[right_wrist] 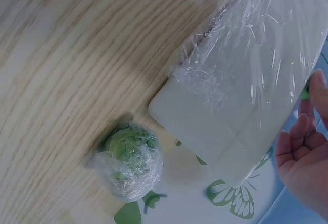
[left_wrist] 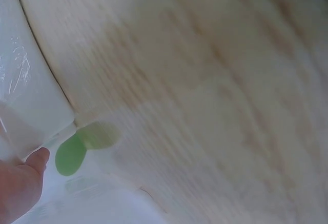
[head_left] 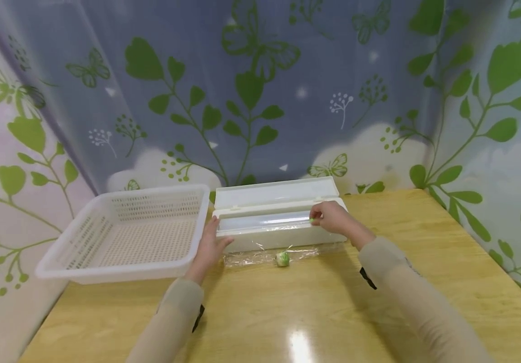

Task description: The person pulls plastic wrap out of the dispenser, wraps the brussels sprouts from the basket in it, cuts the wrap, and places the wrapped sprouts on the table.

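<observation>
A long white cling film dispenser [head_left: 278, 237] lies on the table with its lid [head_left: 278, 191] raised at the back. Clear cling film [head_left: 251, 258] hangs over its front edge onto the tabletop. My left hand [head_left: 207, 249] holds the dispenser's left end, fingers at the side and thumb along the front. At the right end, my right hand [head_left: 333, 218] pinches a small green slider [right_wrist: 306, 92] on the dispenser's edge. A small green-and-white vegetable [head_left: 283, 259] wrapped in film sits in front of the dispenser; the right wrist view shows a film-wrapped vegetable [right_wrist: 130, 162] close up.
A white plastic basket [head_left: 121, 274] with perforated walls stands left of the dispenser, close to my left forearm. The wooden table [head_left: 260, 307] meets a curtain [head_left: 305, 101] printed with leaves and butterflies behind the dispenser.
</observation>
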`<state>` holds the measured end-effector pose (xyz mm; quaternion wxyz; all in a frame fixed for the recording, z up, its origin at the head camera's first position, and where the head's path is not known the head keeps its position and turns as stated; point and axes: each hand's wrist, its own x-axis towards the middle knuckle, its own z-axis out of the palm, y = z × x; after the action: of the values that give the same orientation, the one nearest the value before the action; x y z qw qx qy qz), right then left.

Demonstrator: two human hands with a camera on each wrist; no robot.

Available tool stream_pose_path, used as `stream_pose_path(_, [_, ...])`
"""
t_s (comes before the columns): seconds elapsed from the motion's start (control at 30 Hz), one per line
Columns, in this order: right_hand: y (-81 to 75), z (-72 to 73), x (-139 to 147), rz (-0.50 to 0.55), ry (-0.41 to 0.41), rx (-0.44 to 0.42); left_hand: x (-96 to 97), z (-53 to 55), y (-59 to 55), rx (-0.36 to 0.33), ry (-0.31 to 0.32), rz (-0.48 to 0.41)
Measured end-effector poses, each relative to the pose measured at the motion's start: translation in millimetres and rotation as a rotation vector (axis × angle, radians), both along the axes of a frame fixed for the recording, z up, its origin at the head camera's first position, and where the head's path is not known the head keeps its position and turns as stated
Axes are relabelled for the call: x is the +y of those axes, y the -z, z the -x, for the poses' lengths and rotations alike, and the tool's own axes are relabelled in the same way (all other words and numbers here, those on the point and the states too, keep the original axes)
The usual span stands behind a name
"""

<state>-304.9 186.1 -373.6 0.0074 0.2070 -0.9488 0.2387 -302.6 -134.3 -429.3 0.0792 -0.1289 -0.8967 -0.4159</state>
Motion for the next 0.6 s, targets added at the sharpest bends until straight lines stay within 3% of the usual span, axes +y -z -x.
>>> stream_pose_path(0.3, [7.3,-5.2,0.2,0.005,-0.005,-0.035,-3.2,-8.6,7.6,-0.023,-0.012,0.027])
stream_pose_path(0.6, [3.4,-1.4,14.5,-0.067,0.014,0.057,-0.5,-1.2,0.9,-0.010,0.005,0.016])
